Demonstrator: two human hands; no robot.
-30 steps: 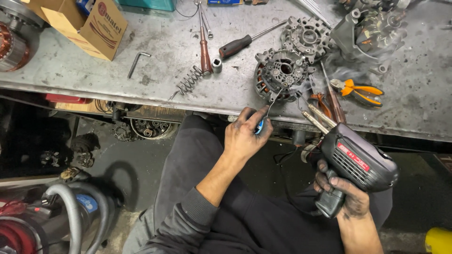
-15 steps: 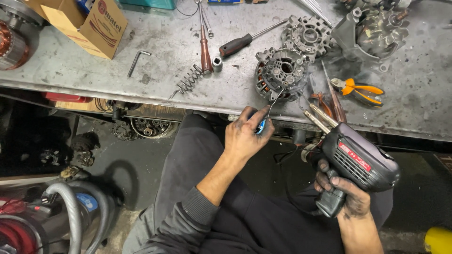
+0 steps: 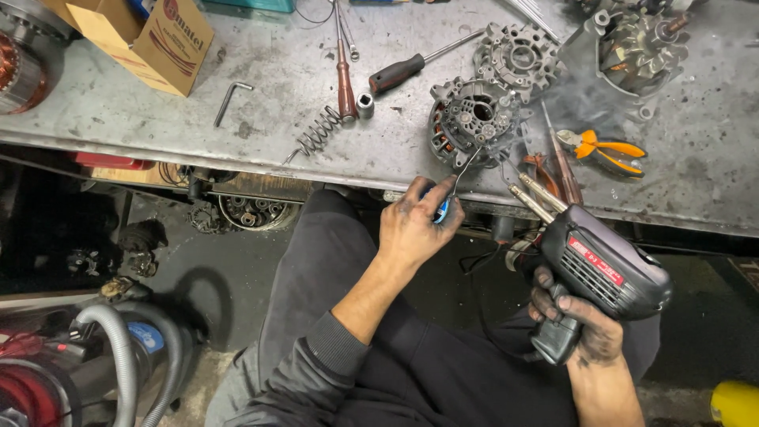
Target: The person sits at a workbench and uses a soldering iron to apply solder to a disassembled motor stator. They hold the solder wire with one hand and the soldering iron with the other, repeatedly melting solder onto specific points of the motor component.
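Note:
My left hand (image 3: 415,221) pinches a thin solder wire (image 3: 465,168) from a small blue spool, and the wire reaches up to a dark alternator housing (image 3: 473,120) at the metal bench's front edge. A black soldering gun (image 3: 605,267) is gripped at its handle by my right hand (image 3: 573,320). Its two metal prongs (image 3: 531,194) point up-left toward the housing. A little smoke hangs to the right of the housing.
The grey metal bench (image 3: 261,119) carries a second alternator plate (image 3: 515,54), another alternator part (image 3: 636,47), orange pliers (image 3: 602,149), screwdrivers (image 3: 411,67), a spring (image 3: 318,133), a hex key (image 3: 229,101) and a cardboard box (image 3: 150,35). A vacuum hose (image 3: 118,356) lies lower left.
The two hands keep nearly the same pose. The soldering gun's tip has edged slightly nearer the housing, and the view has shifted a little.

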